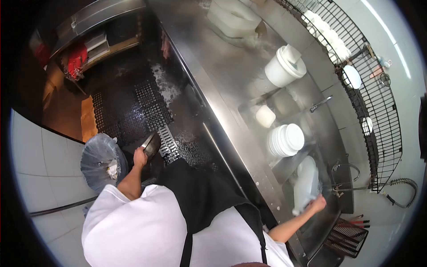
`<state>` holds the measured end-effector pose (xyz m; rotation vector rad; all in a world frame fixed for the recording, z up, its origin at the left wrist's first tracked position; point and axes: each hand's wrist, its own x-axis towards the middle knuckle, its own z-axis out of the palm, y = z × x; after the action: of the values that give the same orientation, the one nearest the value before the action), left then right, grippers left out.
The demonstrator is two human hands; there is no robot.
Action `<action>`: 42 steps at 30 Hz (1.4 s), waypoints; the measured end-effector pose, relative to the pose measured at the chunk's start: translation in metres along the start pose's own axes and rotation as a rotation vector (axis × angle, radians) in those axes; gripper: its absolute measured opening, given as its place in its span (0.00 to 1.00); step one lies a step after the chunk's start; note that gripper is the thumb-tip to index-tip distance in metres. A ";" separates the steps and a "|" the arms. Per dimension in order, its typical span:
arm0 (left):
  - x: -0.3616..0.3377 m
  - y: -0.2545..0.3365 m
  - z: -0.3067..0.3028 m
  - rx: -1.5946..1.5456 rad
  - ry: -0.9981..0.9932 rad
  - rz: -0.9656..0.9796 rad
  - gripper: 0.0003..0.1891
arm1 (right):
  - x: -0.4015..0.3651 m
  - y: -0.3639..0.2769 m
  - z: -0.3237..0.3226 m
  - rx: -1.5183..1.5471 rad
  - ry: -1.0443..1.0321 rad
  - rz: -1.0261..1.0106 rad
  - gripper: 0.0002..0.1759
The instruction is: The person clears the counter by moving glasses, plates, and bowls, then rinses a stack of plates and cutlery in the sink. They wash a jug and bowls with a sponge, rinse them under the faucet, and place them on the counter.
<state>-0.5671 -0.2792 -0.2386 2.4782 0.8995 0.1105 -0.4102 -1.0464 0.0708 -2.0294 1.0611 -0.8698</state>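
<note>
Held out over the floor, my left hand (pixel 140 156) is closed on a dark metal pan (pixel 152 144), close to a bin with a clear plastic liner (pixel 100 158). My right hand (pixel 316 204) is over the sink at the right, its fingers closed at the near end of a whitish translucent container (pixel 306 184). What its fingers grip is too blurred to tell. Beyond that container, a stack of white round dishes (pixel 285 140) and a cream-coloured block (pixel 265 116) sit at the sink.
A steel counter (pixel 213 100) runs diagonally, bearing a white bucket (pixel 284 66) and a large translucent tub (pixel 233 18). On the right are a tap (pixel 320 103), a spray hose (pixel 402 182), a wire rack (pixel 378 98) and a brown basket (pixel 347 238). Perforated black mats (pixel 149 104) cover the floor.
</note>
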 end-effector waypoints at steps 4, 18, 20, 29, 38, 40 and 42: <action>0.014 0.015 -0.015 0.085 -0.065 0.024 0.17 | -0.013 0.018 -0.047 -0.817 0.079 -0.029 0.20; -0.019 0.039 -0.030 -0.050 -0.008 -0.105 0.15 | 0.065 0.060 0.017 0.475 -0.074 0.214 0.06; -0.024 0.038 -0.024 -0.086 -0.021 -0.113 0.16 | 0.104 0.014 0.031 0.372 -0.308 0.177 0.11; -0.044 0.057 -0.012 -0.130 0.033 -0.082 0.14 | 0.149 -0.244 0.149 0.713 -0.677 0.255 0.08; -0.086 0.046 0.000 0.007 -0.041 -0.242 0.12 | 0.140 -0.072 0.002 -0.650 -0.120 -0.373 0.16; -0.088 0.048 -0.002 0.048 -0.122 -0.266 0.13 | 0.141 0.007 -0.011 -0.916 -0.229 -0.401 0.16; -0.090 0.048 -0.001 0.120 -0.210 -0.273 0.14 | 0.120 0.041 -0.008 -0.936 -0.421 -0.458 0.15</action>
<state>-0.6094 -0.3667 -0.2064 2.3900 1.1687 -0.2990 -0.3804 -1.1699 0.0718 -3.1327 0.8310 -0.0657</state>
